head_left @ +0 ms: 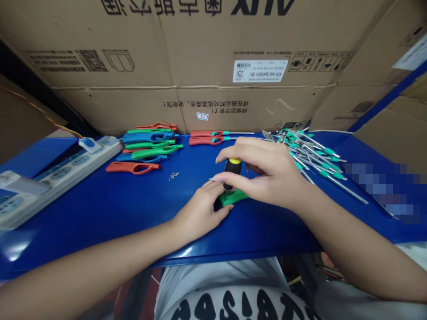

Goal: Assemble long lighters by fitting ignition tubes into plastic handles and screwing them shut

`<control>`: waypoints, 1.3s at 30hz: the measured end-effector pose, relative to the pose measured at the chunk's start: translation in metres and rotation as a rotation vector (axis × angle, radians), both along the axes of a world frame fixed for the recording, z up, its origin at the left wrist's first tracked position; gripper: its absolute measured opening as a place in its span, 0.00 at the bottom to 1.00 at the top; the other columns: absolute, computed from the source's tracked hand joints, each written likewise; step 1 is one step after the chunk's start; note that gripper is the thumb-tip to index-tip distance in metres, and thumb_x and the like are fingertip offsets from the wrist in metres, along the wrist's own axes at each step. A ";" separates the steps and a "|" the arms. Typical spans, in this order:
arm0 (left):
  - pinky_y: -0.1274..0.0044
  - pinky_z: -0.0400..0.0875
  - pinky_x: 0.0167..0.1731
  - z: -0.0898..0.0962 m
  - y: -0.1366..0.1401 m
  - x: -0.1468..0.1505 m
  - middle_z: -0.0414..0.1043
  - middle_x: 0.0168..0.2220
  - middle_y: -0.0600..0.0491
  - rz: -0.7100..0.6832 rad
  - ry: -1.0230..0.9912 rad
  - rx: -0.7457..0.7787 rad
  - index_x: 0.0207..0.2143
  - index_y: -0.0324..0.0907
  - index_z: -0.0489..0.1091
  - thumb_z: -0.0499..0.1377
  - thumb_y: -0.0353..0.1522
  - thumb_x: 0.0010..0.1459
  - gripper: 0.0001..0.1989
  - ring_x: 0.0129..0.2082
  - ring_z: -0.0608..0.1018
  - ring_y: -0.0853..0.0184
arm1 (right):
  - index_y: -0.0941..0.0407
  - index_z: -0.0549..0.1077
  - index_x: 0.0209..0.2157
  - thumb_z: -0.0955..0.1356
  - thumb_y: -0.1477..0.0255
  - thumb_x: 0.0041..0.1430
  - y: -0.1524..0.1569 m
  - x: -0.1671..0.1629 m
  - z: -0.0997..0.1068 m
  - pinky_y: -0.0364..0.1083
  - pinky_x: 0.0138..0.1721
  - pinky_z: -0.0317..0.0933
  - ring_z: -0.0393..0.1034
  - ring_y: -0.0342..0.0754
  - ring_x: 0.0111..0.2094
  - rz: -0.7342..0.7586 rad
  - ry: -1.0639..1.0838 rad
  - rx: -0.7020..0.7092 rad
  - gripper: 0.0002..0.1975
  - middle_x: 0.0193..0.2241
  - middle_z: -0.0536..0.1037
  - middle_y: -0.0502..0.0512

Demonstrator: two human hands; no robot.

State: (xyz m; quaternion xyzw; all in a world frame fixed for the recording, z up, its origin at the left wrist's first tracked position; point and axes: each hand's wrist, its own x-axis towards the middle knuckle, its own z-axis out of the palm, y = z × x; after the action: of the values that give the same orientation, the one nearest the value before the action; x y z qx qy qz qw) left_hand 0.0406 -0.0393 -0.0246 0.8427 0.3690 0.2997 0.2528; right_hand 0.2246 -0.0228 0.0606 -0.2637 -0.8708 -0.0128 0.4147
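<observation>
Green handle (236, 198) is pinched mid-surface by the left hand (203, 206); one screwdriver (232, 168) is gripped above it by the right hand (268, 171). Two red lighters (200, 141) are laid toward twelve o'clock; room is left before the six-o'clock edge of the surface (133, 213).

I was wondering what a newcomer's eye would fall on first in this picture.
Probably the right hand holding a black-and-yellow screwdriver upright over a green piece, which the left hand steadies near the centre. Next, likely the colourful handles bunched at left and the tangle of teal-fitted metal rods at right.
</observation>
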 end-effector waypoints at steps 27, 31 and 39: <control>0.65 0.72 0.48 0.001 0.000 0.001 0.77 0.44 0.49 -0.018 0.007 0.016 0.43 0.41 0.72 0.63 0.26 0.59 0.10 0.45 0.77 0.57 | 0.57 0.71 0.56 0.61 0.76 0.70 -0.003 -0.001 0.001 0.42 0.40 0.70 0.76 0.43 0.39 0.235 0.063 -0.368 0.16 0.46 0.80 0.55; 0.65 0.73 0.47 0.000 0.000 0.001 0.78 0.43 0.49 -0.014 0.014 0.023 0.44 0.40 0.72 0.63 0.25 0.59 0.10 0.45 0.78 0.57 | 0.55 0.77 0.45 0.70 0.72 0.65 0.000 0.000 0.001 0.43 0.40 0.68 0.74 0.42 0.34 0.137 0.073 -0.196 0.08 0.37 0.80 0.51; 0.63 0.73 0.49 0.003 -0.001 0.001 0.78 0.45 0.47 -0.010 0.039 0.004 0.44 0.40 0.73 0.62 0.26 0.59 0.09 0.47 0.78 0.55 | 0.57 0.77 0.47 0.65 0.65 0.69 0.000 -0.004 -0.008 0.47 0.44 0.70 0.76 0.49 0.44 -0.004 0.035 0.024 0.13 0.43 0.81 0.58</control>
State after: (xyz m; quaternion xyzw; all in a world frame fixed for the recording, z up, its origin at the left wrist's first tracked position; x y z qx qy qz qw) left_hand 0.0413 -0.0401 -0.0216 0.8508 0.3689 0.2827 0.2452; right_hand 0.2202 -0.0230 0.0522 -0.2608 -0.8627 -0.0195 0.4329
